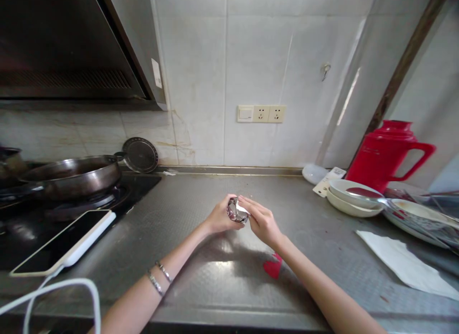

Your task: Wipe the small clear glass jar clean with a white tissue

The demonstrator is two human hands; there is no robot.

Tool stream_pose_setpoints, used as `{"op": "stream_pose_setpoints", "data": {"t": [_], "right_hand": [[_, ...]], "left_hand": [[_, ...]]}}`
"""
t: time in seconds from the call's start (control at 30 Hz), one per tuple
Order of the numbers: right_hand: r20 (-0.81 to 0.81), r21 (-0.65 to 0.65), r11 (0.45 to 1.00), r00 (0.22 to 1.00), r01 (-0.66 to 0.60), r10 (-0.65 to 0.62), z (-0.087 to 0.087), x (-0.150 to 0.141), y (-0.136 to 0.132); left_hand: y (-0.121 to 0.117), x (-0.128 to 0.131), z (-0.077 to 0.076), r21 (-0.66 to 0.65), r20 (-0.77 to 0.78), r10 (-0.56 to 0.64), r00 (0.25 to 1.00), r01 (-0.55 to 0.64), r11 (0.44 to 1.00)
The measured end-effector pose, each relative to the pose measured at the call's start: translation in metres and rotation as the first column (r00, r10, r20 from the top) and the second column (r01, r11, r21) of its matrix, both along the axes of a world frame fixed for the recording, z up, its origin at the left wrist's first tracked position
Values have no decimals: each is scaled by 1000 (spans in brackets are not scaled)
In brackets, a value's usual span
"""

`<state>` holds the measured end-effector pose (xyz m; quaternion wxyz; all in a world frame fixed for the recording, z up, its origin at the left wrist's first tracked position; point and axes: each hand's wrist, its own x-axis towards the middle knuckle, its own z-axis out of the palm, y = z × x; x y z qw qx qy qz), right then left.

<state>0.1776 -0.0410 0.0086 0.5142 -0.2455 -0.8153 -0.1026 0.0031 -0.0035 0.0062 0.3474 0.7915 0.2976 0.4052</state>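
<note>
My left hand is wrapped around a small silver, crinkled item that looks like foil, held above the steel counter. My right hand meets it from the other side, its fingers pressed together over a small whitish piece at the item's top edge. Whether that piece is a part of the silver item or separate, I cannot tell. Beneath my right forearm lies a red torn scrap on the counter.
To the left, a phone with a white cable lies by the black stove, where a steel pan sits. At right are a red thermos jug, stacked bowls, a patterned plate and a white paper sheet.
</note>
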Motion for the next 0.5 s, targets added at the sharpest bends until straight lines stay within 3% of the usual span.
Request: {"op": "stream_pose_setpoints", "data": {"t": [0.1, 0.37, 0.5], "right_hand": [[34, 5, 1000, 999, -18, 18, 3, 1, -1], [-214, -205, 977, 972, 55, -100, -1, 3, 6], [-91, -50, 997, 994, 59, -64, -1, 1, 4]], "left_hand": [[1, 1, -1, -9, 33, 18, 999, -18, 1000], [0, 4, -4, -85, 64, 28, 998, -22, 996], [-2, 6, -3, -105, 32, 91, 995, -87, 991]]}}
